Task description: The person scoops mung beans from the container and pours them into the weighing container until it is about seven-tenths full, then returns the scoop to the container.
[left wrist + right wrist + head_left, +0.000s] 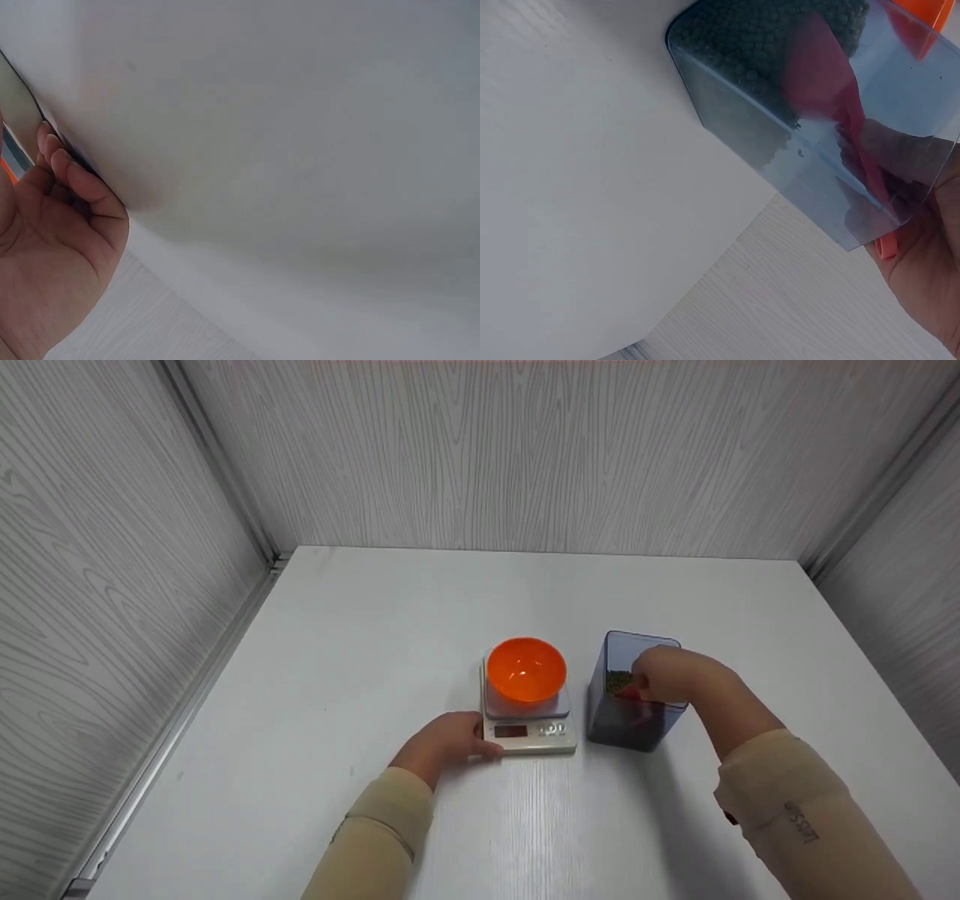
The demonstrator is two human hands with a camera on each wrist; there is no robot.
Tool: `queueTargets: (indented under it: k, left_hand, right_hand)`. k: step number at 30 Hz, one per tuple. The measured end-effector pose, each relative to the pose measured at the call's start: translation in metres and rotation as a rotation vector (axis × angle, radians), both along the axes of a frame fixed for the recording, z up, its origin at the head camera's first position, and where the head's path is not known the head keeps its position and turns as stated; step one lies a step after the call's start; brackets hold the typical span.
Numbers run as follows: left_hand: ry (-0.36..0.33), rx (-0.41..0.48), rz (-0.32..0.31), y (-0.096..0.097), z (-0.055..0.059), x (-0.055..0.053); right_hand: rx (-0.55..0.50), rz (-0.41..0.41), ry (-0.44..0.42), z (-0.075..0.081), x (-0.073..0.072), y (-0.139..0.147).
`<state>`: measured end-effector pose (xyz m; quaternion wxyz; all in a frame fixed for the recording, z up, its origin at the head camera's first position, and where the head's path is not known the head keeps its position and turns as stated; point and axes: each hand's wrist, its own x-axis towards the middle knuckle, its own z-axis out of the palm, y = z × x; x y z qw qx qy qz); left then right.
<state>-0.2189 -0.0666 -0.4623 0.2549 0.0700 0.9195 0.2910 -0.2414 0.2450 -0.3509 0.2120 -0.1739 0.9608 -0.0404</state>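
Note:
An orange bowl (526, 669) sits on the platform of a white kitchen scale (538, 742). My left hand (450, 736) holds the scale at its front left corner, thumb along the front edge and fingers curled against the left side. To the right of the scale stands a clear bluish plastic container (626, 726) with dark green pellets (618, 682) in it. My right hand (673, 673) reaches into its top, gripping the handle of a red spoon (825, 71). Through the wall in the right wrist view, the spoon's head shows at the pellets.
The white table (360, 645) carries the scale and container close together near its middle. Grey wood-grain panels (480, 457) rise behind the table and on both sides. A metal rail (217, 682) runs along the left edge.

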Motion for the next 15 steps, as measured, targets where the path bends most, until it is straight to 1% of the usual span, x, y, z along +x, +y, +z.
queueTargets:
  k: [6,9,11,15]
  left_hand:
    - [-0.006,0.001,0.004,-0.0005,0.0007,0.0000]
    - [-0.006,0.002,0.003,-0.0005,0.0024,0.0009]
    - [-0.010,0.005,0.006,-0.0006,0.0034,0.0023]
    - [-0.021,0.014,0.017,-0.0010,0.0042,0.0047]
  right_hand:
    - [-0.074,0.047,0.013,-0.0026,-0.0009,-0.0025]
    - [-0.094,0.026,0.010,-0.0023,-0.0010,-0.0040]
    - [-0.086,-0.002,0.002,-0.0020,0.0002,-0.0057]
    - [-0.039,-0.007,0.006,-0.0030,0.0017,-0.0100]
